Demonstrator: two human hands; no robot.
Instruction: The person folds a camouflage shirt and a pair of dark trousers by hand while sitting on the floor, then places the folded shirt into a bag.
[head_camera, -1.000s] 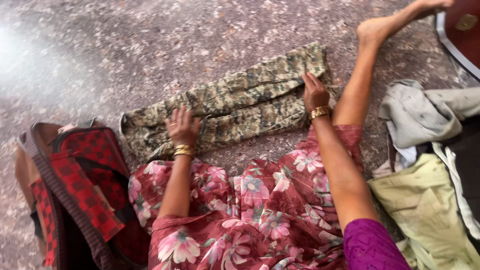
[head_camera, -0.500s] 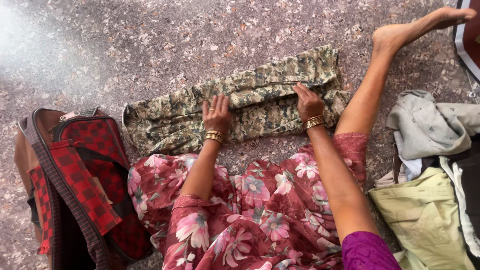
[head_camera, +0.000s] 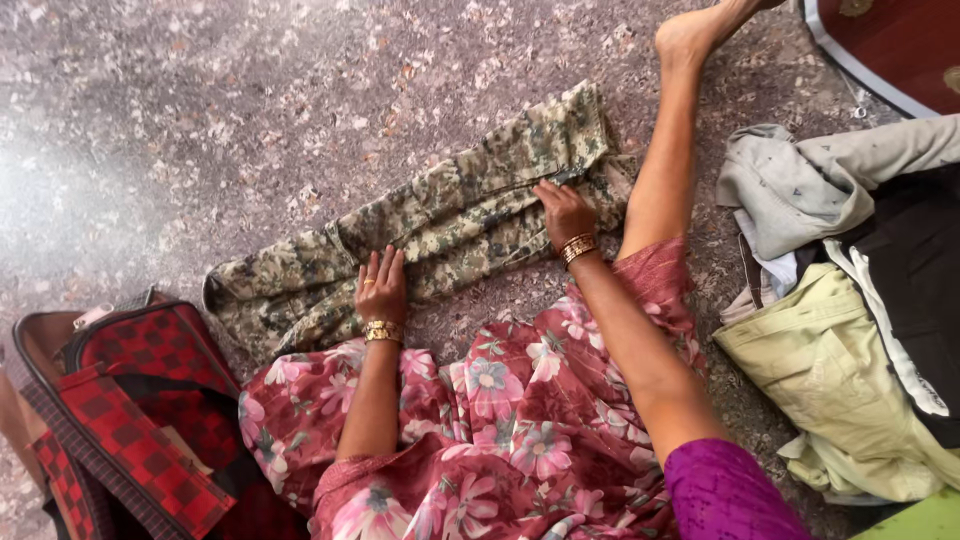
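Person seated on a speckled stone floor (head_camera: 200, 110), camera looking down over a red floral skirt (head_camera: 510, 420). A pair of camouflage trousers (head_camera: 450, 215) lies folded lengthwise on the floor just beyond the skirt, running on a slant from lower left to upper right. Left hand (head_camera: 381, 290) rests flat and released on the near edge of the trousers about midway along, fingers together and pointing away from the body; gold bangles at the wrist, a ring on one finger. Right hand (head_camera: 563, 212) also flat and released, palm down on the trousers near their upper right end, fingers spread toward a seam line; gold bangles at that wrist too. Neither hand grasps the cloth; both press on it. The person's bare right leg (head_camera: 665, 170) stretches out beside the right end of the trousers, touching or nearly touching the fabric there. To the lower left, an open red checked bag (head_camera: 130, 400) sits on the floor, close to the left end of the trousers. To the right, a heap of other clothes (head_camera: 850, 300): grey, black, white and pale green pieces piled together. A purple sleeve (head_camera: 725, 495) shows at the bottom edge.
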